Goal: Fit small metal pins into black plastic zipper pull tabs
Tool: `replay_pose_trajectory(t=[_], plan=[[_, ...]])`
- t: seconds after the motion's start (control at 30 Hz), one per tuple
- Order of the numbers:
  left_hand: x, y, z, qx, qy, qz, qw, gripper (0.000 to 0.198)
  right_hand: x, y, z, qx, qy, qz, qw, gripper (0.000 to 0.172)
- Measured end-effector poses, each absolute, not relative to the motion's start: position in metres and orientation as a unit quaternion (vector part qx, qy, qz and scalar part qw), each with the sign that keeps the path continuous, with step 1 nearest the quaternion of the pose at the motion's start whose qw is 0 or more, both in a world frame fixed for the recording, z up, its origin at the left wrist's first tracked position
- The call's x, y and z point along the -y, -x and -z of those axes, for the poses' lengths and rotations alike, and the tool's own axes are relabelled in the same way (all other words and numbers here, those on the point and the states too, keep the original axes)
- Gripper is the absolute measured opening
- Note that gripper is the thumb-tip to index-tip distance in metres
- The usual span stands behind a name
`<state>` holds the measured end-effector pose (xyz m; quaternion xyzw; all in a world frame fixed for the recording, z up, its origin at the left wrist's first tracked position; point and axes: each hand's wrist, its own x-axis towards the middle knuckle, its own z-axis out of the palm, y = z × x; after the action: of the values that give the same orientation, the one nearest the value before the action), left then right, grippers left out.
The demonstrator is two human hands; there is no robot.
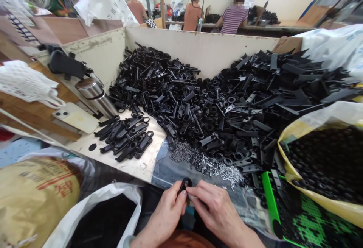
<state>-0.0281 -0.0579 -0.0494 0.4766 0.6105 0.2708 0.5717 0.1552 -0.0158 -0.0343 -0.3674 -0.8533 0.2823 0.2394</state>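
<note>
It's a crowded workshop: three people (192,16) along a far wall, well beyond the steel flask (98,98), and close by, a broad surface (157,136) loaded with black pieces. From where I stand, the left hand (171,202) has its grip closed around one black ringed part (189,182), nearer the worker than the flask and to its right. The right hand (217,202) meets it, fingers bent; I can't tell whether they pinch anything. The step looks like close fingertip work on that single part, and I'd judge the next move calls for a steady left grip and a precise right one. Right of the flask, towards the worker, silver pins (224,170) lie scattered, too many to count. Just nearer than the flask sits one cluster of ringed parts (127,134), perhaps over a dozen, overlapping. One phone (76,117) and one disc (92,147) lie close by. Far right of the flask stands one green basket (269,198).
</note>
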Motion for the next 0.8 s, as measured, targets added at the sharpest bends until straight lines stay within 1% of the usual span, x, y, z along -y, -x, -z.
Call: replay_pose_trajectory(t=[0.07, 0.1, 0.17, 0.23, 0.33, 0.4, 0.5, 0.6, 0.8], plan=[[0.058, 0.029, 0.055, -0.609, -0.446, -0.297, 0.585, 0.039, 0.017, -0.162, 0.03, 0.843, 0.388, -0.303, 0.218, 0.028], [0.058, 0.029, 0.057, -0.603, -0.437, -0.308, 0.592, 0.04, 0.018, -0.166, 0.028, 0.836, 0.404, -0.302, 0.215, 0.03], [0.057, 0.03, 0.059, -0.592, -0.435, -0.317, 0.6, 0.041, 0.021, -0.172, 0.027, 0.826, 0.428, -0.29, 0.224, 0.035], [0.055, 0.03, 0.059, -0.583, -0.448, -0.311, 0.602, 0.039, 0.026, -0.173, 0.028, 0.82, 0.428, -0.307, 0.226, 0.036], [0.055, 0.028, 0.058, -0.588, -0.458, -0.301, 0.594, 0.036, 0.031, -0.167, 0.032, 0.797, 0.431, -0.368, 0.21, 0.026], [0.055, 0.026, 0.058, -0.596, -0.464, -0.291, 0.588, 0.035, 0.033, -0.161, 0.035, 0.782, 0.442, -0.383, 0.215, 0.021], [0.055, 0.025, 0.058, -0.599, -0.471, -0.281, 0.583, 0.034, 0.033, -0.158, 0.039, 0.783, 0.437, -0.378, 0.232, 0.026], [0.054, 0.025, 0.057, -0.601, -0.47, -0.28, 0.582, 0.035, 0.031, -0.159, 0.042, 0.796, 0.431, -0.365, 0.219, 0.03], [0.054, 0.024, 0.058, -0.602, -0.469, -0.287, 0.578, 0.036, 0.032, -0.158, 0.043, 0.804, 0.443, -0.338, 0.207, 0.032]])
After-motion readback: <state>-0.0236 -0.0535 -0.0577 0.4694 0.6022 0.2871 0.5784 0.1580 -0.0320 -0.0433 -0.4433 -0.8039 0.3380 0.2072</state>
